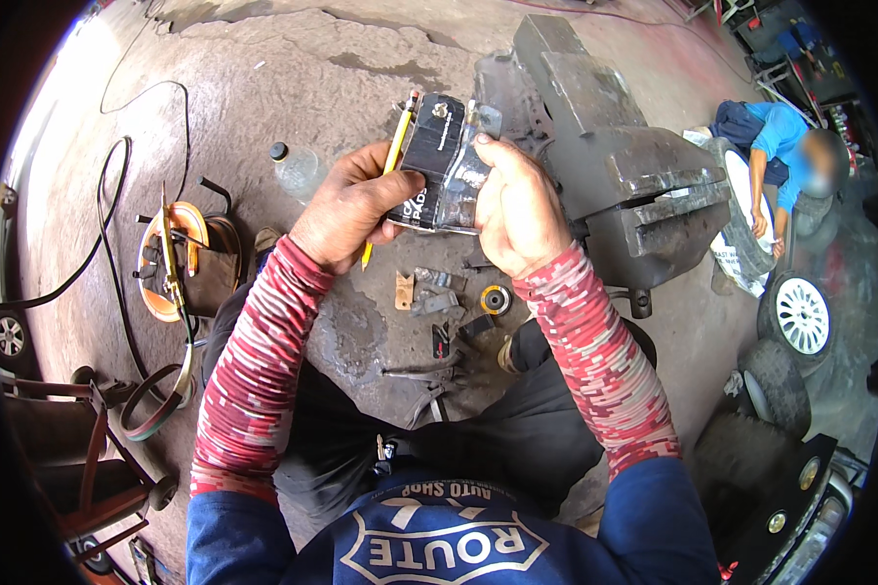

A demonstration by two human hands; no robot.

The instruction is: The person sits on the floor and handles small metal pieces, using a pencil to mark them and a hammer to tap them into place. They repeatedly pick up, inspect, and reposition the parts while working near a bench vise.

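Observation:
In front of my chest I hold up a flat packet (pixel 437 146) with a black card and a clear plastic side. My left hand (pixel 346 210) is closed on its left edge, with the thumb on the black card. A yellow pencil (pixel 401 132) is also pinched in that hand, its eraser end up and its tip showing below the fingers. My right hand (pixel 522 210) is closed on the clear plastic side, thumb near the top. What lies inside the plastic cannot be made out. Both forearms wear red patterned sleeves.
A large grey bench vise (pixel 644 175) stands right of my hands. Small metal pieces (pixel 437 297) and a black-and-yellow ring (pixel 496 299) lie below. Left are a clear bottle (pixel 298 171), an orange-rimmed container (pixel 180 261) and a black hose (pixel 112 210). A person (pixel 785 146) bends over a tire at right.

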